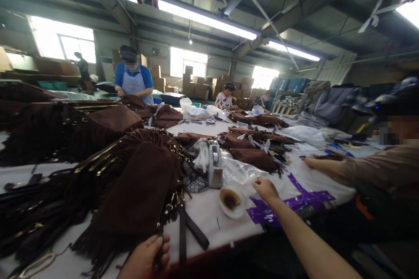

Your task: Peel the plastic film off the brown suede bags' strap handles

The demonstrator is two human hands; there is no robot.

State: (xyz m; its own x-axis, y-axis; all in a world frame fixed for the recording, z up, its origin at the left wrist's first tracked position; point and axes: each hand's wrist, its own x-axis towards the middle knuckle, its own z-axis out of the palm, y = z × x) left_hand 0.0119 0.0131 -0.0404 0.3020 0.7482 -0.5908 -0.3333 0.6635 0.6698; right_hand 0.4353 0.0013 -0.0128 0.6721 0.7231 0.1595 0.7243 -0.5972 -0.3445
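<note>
Brown fringed bag (140, 183) lies flat on the desk (206, 209), and my left hand (149, 255) grasps a dark strap piece (159, 248) by its lower corner.
From my far place, I see the right hand (266, 189) reaching forward, fingers drawn together, near the clear plastic (244, 170); I cannot tell if they pinch something. I judge the step is handling of the strap piece, and the next move calls for a steady left grasp and care with the right near the white bowl (240, 210) of brown liquid. Around are two loose straps (182, 237), the tape dispenser (215, 165) and purple plastic (294, 205); at the right, a co-worker's arm (330, 168) reaches over the desk.
</note>
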